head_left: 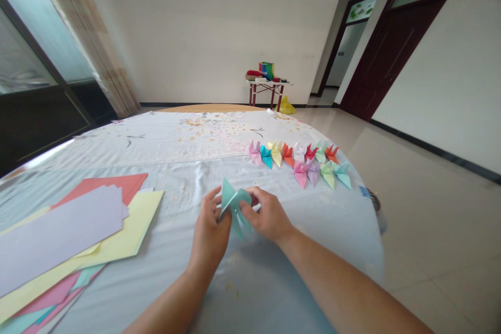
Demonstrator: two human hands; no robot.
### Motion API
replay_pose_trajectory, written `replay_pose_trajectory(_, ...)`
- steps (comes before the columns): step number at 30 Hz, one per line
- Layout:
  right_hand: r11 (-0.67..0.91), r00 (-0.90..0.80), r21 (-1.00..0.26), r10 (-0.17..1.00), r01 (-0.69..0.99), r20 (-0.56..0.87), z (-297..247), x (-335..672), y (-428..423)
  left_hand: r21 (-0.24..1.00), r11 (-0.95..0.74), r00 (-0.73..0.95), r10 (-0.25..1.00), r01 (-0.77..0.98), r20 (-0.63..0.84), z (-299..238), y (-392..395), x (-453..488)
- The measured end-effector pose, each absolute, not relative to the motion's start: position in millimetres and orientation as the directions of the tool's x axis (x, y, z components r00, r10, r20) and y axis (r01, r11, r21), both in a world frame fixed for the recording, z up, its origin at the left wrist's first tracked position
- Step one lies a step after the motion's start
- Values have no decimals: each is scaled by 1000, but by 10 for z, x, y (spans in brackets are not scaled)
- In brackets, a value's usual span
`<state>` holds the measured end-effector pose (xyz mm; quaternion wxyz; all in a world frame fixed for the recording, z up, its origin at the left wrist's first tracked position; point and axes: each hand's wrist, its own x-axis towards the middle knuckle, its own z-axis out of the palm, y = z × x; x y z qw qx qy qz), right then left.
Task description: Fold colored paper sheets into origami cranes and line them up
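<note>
A mint-green folded paper crane point(236, 209) is held above the table's near middle, its points spread up and down. My left hand point(211, 224) is closed on its left side, thumb in front and fingers behind. On the other side, my right hand point(270, 214) pinches the right part between thumb and fingers. Beyond my right hand, several small paper cranes point(300, 173) in pink, blue, yellow, orange, white, red, purple and green stand in two rows.
Coloured paper sheets point(58, 240) lie in a loose pile at the left. A pale flowered cloth covers the round table point(164, 141), whose edge curves round at the right. By the far wall stands a small table point(270, 83) with things on it, beside a yellow bag point(287, 106).
</note>
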<state>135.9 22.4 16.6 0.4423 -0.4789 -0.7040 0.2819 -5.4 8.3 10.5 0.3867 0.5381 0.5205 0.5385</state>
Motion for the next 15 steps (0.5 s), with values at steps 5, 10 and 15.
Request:
replay_pose_trajectory(5, 182, -176, -983, 969, 27, 175, 101, 1392, 310, 998, -41, -153, 987, 45, 47, 128, 182, -104)
replay_pose_trajectory(10, 137, -257, -990, 957, -10, 135, 57, 1369, 333, 999, 13, -98, 995, -50, -18, 120, 180, -102)
replay_pose_trajectory(15, 161, -259, -985, 951, -56, 170, 67, 1347, 300, 1000, 15, -72, 997, -25, -17, 94, 189, -124)
